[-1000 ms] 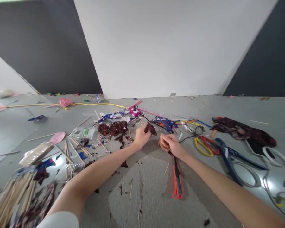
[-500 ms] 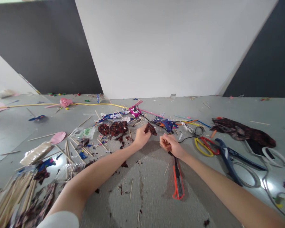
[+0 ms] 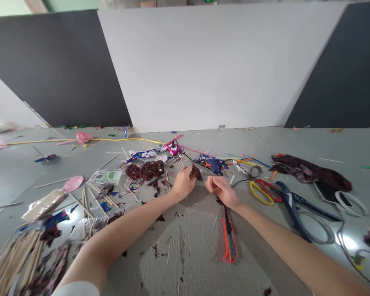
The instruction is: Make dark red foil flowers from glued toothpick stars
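My left hand (image 3: 185, 181) is closed around a scrap of dark red patterned fabric (image 3: 197, 172), whose pointed end sticks out toward the right. Just across a small gap, my right hand (image 3: 221, 190) is curled into a fist, and whatever its fingers pinch is too small or hidden to make out. Below that wrist lies a long orange-and-black tool (image 3: 230, 238), which looks like a utility knife, its upper end partly covered by the hand. To the left of my left hand sits a row of round, gathered pieces (image 3: 144, 170) of the same dark fabric.
Scissors with yellow and red handles (image 3: 267, 192), blue-handled cutters (image 3: 296, 209) and dark fabric (image 3: 311, 172) over a phone lie at right. A magenta box (image 3: 173, 148) with cords stands ahead. Wooden sticks (image 3: 18, 259) and a clear packet (image 3: 106, 176) lie left; a white panel (image 3: 216, 70) rises behind.
The view has tilted up slightly, showing more above the panel. My left hand has turned a little around the fabric scrap; my right fist stays close beside it, its fingers slightly turned.
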{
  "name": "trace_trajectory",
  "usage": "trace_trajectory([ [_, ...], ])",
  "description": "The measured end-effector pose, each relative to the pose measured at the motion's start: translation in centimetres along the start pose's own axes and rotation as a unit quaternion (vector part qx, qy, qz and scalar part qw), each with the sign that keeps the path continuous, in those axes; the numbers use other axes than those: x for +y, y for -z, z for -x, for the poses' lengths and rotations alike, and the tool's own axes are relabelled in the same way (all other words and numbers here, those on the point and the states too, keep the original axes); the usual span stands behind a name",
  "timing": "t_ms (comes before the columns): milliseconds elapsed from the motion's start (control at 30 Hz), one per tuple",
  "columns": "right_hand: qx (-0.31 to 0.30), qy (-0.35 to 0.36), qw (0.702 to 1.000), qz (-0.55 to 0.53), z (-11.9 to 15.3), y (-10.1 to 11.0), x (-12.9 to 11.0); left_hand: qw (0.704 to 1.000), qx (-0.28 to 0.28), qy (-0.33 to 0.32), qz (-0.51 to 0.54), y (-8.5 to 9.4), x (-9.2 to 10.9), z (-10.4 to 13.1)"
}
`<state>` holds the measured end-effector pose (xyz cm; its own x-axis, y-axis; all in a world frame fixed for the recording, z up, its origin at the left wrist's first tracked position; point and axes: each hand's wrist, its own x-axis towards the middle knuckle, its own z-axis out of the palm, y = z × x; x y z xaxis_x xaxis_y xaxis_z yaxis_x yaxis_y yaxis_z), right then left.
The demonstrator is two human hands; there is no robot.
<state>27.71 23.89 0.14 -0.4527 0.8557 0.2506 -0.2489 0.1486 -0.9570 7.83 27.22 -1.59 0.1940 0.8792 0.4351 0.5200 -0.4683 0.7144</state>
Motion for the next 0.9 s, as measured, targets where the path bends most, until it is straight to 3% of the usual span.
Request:
trace_trajectory([
  [200,0.067,-0.008,0.993,-0.092,-0.5,-0.5,-0.8,0.998,-0.012,-0.069,-0.001,0.1,0.5,0.3],
  [333,0.100,-0.024,0.987,-0.126,-0.6,-0.5,-1.2,0.999,0.023,-0.032,0.022,-0.2,0.2,0.2],
  [567,0.092,-0.041,0.985,-0.139,-0.5,-0.3,-0.7,0.988,0.107,0.056,0.095,-0.4,-0.5,-0.2],
  [667,0.094,-0.047,0.987,-0.119,-0.5,-0.3,-0.6,0.980,0.169,0.064,0.086,-0.3,-0.4,-0.1],
  [767,0.111,-0.049,0.987,-0.102,-0.6,-0.5,-0.8,0.978,0.198,-0.017,0.055,0.1,0.3,0.6],
  [900,0.152,-0.048,0.983,-0.094,-0.9,-0.7,-0.8,0.970,0.158,-0.186,0.007,0.8,1.5,2.2],
])
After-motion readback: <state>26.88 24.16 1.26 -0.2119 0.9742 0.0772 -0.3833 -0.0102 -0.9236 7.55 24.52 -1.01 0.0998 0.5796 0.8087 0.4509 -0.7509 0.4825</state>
